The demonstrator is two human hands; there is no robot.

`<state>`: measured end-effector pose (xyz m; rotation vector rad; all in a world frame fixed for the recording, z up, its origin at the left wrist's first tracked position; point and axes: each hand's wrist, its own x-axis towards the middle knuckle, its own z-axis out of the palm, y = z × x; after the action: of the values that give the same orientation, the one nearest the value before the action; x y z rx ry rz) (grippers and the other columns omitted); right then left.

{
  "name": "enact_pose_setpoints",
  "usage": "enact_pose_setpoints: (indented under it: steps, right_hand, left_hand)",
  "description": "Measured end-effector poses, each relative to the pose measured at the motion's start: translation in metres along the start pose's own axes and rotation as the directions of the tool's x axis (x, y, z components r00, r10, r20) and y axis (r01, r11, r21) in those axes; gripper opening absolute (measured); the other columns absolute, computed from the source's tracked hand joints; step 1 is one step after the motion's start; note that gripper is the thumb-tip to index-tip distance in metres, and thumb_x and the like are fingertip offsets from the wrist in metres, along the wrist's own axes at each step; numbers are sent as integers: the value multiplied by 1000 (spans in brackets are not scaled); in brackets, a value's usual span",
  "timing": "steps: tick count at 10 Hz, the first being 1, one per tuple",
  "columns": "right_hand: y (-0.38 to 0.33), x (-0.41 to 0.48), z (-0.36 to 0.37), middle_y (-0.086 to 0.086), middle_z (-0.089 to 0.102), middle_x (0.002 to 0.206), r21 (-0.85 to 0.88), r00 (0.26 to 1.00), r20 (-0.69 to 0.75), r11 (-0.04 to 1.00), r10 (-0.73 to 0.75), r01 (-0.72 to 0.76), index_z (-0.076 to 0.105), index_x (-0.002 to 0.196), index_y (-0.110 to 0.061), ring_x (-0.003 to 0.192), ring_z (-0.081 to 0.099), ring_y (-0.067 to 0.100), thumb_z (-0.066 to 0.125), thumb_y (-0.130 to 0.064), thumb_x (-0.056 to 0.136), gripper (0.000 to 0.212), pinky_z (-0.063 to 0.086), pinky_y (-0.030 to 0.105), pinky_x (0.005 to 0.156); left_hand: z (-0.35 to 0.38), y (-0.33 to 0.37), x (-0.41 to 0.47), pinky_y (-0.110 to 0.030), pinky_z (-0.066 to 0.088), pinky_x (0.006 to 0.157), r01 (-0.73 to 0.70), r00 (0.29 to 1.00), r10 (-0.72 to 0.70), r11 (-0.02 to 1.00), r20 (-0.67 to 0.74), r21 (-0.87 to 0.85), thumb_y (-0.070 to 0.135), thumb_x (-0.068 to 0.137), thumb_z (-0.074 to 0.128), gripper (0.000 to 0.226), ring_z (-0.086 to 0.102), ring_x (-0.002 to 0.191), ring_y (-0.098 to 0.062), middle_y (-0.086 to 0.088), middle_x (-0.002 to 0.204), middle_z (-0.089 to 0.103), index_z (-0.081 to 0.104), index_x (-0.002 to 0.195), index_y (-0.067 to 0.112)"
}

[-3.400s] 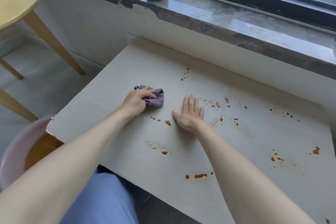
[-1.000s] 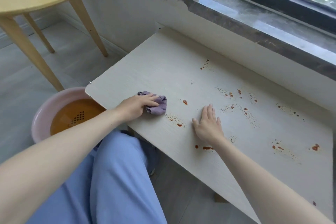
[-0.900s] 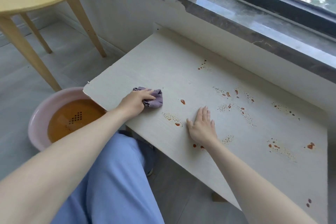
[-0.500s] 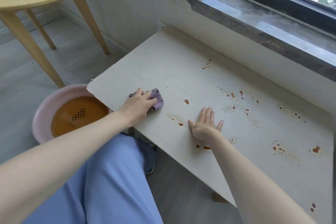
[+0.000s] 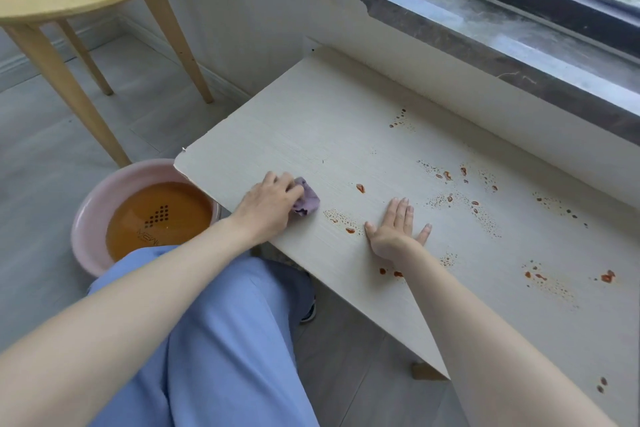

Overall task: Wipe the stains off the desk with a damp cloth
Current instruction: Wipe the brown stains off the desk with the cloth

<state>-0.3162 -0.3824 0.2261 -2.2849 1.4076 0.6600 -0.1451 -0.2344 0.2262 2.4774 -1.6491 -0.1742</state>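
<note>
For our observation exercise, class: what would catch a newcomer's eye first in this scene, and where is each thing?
First, the reddish-brown splatter stains scattered over the middle and right of the pale wood-grain desk. Next, the left hand pressing a crumpled purple cloth near the desk's left end, while the right hand lies flat beside it. Below the desk's left corner, a pink basin of orange-brown water stands on the floor.

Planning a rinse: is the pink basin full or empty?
Partly filled: orange-brown liquid covers the bottom of the pink basin.

One desk (image 5: pixel 311 135), one cloth (image 5: pixel 308 199) (purple), one basin (image 5: pixel 86 218), two hands.
</note>
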Motion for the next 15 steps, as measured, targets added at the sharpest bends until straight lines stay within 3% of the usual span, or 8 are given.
enact_pose_setpoints:
  steps: [1, 3, 5, 7, 9, 12, 14, 15]
  right_hand:
    - [-1, 0, -1, 1, -31, 154, 6, 1000, 3, 1000, 6, -6, -23, 147, -12, 143, -24, 15, 20, -47, 100, 73, -15, 52, 111]
    - [1, 1, 1, 2, -31, 154, 13, 1000, 3, 1000, 0, 0, -24, 147, -12, 143, -24, 16, 19, -47, 100, 73, -15, 53, 111]
    - [1, 1, 1, 2, -31, 154, 13, 1000, 6, 1000, 4, -4, -24, 147, -11, 143, -24, 16, 19, -47, 100, 73, -14, 54, 111]
    - [1, 1, 1, 2, -30, 154, 13, 1000, 1, 1000, -4, 4, -23, 147, -11, 143, -23, 16, 19, -48, 100, 73, -14, 54, 111]
    - [2, 2, 2, 1, -30, 154, 15, 1000, -6, 1000, -6, 6, -23, 147, -12, 143, -23, 15, 19, -48, 99, 73, -13, 54, 112]
    - [2, 4, 4, 1, -29, 154, 27, 1000, -25, 1000, -13, 14, -22, 148, -12, 143, -23, 15, 20, -47, 99, 73, -14, 54, 111]
    - [2, 5, 4, 1, -28, 155, 22, 1000, -26, 1000, -6, 6, -21, 148, -12, 144, -22, 15, 20, -48, 99, 74, -12, 55, 112]
    - [2, 5, 4, 1, -29, 155, 9, 1000, -22, 1000, 0, 0, -22, 148, -12, 144, -22, 15, 20, -49, 99, 74, -12, 54, 112]
  left_hand:
    - [-2, 4, 8, -34, 43, 74, 275, 961, -277, 960, -27, -52, 9, 88, 47, 23, 40, 103, -29, -10, 115, 43, 48, 111, 11]
    - [4, 12, -27, -37, 49, 64, -68, 994, 61, 994, -89, -85, -1, 81, 50, 29, 48, 97, -30, -9, 109, 50, 53, 109, 9]
    - [2, 5, -19, -40, 42, 85, 400, 898, -435, 869, -63, -290, -4, 79, 48, 52, 44, 113, -32, -10, 123, 47, 40, 129, 11]
    - [2, 8, -31, -42, 45, 91, 79, 993, -51, 957, 107, -279, -4, 79, 44, 53, 43, 114, -24, -4, 120, 49, 50, 127, 18]
    - [-1, 19, -15, -35, 43, 80, 338, 941, -338, 923, 33, -185, -1, 81, 46, 45, 41, 112, -27, -8, 118, 45, 48, 123, 14]
    - [2, 13, 10, -36, 43, 78, 279, 956, -292, 920, -6, -276, -3, 82, 45, 48, 41, 111, -24, -4, 113, 46, 54, 124, 19]
    - [13, 8, -8, -40, 41, 88, -118, 991, 129, 942, 15, -313, 4, 91, 47, 45, 40, 104, -27, -8, 116, 47, 58, 129, 26]
    - [16, 6, 17, -40, 37, 97, 94, 994, -104, 921, -8, -378, 7, 94, 46, 41, 35, 114, -27, -6, 131, 40, 59, 127, 28]
